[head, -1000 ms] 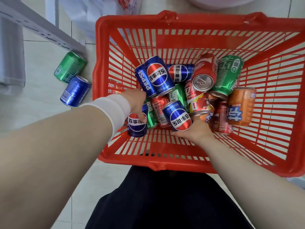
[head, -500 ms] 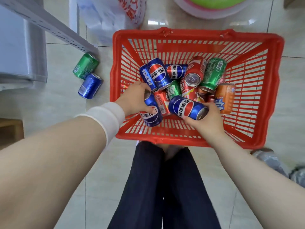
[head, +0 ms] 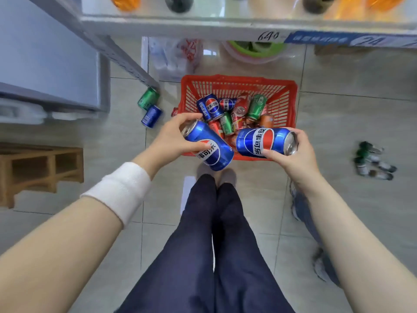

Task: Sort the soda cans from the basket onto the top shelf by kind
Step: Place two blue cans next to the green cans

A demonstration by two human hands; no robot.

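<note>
My left hand (head: 172, 138) grips a blue Pepsi can (head: 208, 145), tilted, held above the near rim of the red basket (head: 291, 102). My right hand (head: 293, 154) grips a second blue Pepsi can (head: 264, 142) lying sideways beside the first. Both cans are lifted clear of the basket. Inside the basket lie several mixed cans: blue Pepsi (head: 211, 106), red cola (head: 240, 107), green (head: 256, 107) and orange (head: 266, 120). A white shelf edge (head: 203, 26) runs across the top of the view, with bottles blurred above it.
A green can (head: 147, 98) and a blue can (head: 151, 115) lie on the floor left of the basket, by the grey shelf upright (head: 126, 62). A wooden stool (head: 38, 168) stands at left. Small bottles (head: 372, 161) lie on the floor at right.
Both hands have lifted their Pepsi cans up out of the basket. My head has risen, so the basket looks smaller and the shelf edge has come into view.
</note>
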